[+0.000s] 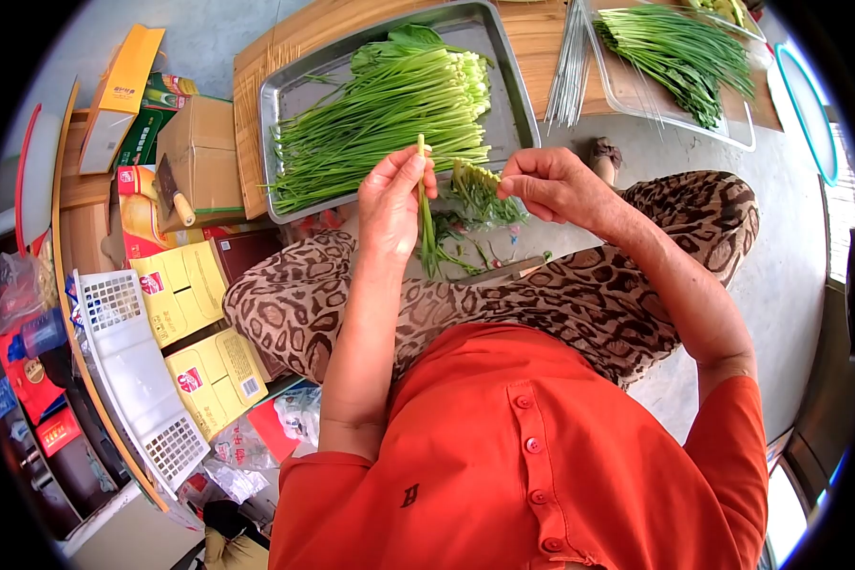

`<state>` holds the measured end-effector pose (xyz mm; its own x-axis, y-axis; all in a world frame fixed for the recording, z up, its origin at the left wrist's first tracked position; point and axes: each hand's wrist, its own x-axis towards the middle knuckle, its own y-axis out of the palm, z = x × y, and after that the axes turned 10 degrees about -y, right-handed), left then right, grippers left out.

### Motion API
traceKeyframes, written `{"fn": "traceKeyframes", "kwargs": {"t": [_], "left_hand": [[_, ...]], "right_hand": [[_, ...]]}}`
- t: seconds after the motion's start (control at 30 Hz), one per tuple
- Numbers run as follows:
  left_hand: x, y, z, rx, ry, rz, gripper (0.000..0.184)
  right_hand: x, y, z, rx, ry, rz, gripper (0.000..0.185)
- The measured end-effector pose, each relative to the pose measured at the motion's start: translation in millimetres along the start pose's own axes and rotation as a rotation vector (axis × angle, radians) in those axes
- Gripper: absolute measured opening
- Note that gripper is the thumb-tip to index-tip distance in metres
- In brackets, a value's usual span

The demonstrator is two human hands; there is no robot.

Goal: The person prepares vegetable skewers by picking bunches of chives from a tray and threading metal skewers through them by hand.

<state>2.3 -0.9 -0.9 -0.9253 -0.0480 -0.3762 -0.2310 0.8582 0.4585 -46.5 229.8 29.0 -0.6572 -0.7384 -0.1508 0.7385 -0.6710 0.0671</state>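
My left hand point(396, 199) is raised above my lap, thumb and fingers pinched on a small bunch of garlic chives point(427, 228), pale end up and green leaves hanging down. Level with it, my right hand point(553, 190) has its thumb and forefinger pressed together; whether anything is between them I cannot make out. Behind both hands, a metal tray point(294, 92) holds a thick layer of garlic chives point(389, 123), pale ends toward the right. Below and between the hands lies a heap of green scraps point(484, 199), with a knife point(508, 273) near it.
Metal skewers point(570, 71) lie right of the tray, beside a clear tray point(617, 90) of more greens point(679, 57). Thin wooden sticks point(274, 62) lie at the wooden board's left. Cardboard boxes point(199, 147), a wooden-handled blade point(174, 195) and a white basket point(141, 370) stand on my left.
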Motion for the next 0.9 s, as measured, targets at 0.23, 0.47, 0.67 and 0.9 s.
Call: {"fn": "traceKeyframes", "kwargs": {"t": [0.23,0.47,0.67,0.9], "left_hand": [[-2.4,-2.9,-2.6,-0.01,-0.051,0.042,0.017],[-7.1,4.2,6.5,0.081,-0.135,0.068,0.019],[-9.1,-2.0,14.8,0.342,0.012,0.039,0.017],[1.6,-38.7,12.3,0.706,0.158,-0.152,0.014]], "right_hand": [[-0.6,-1.3,1.0,-0.006,0.034,0.01,0.018],[0.7,2.4,0.6,-0.02,-0.032,0.008,0.022],[-3.5,1.5,-2.8,-0.013,-0.001,0.025,0.021],[-9.9,7.0,-14.4,0.034,0.027,0.122,0.014]]}}
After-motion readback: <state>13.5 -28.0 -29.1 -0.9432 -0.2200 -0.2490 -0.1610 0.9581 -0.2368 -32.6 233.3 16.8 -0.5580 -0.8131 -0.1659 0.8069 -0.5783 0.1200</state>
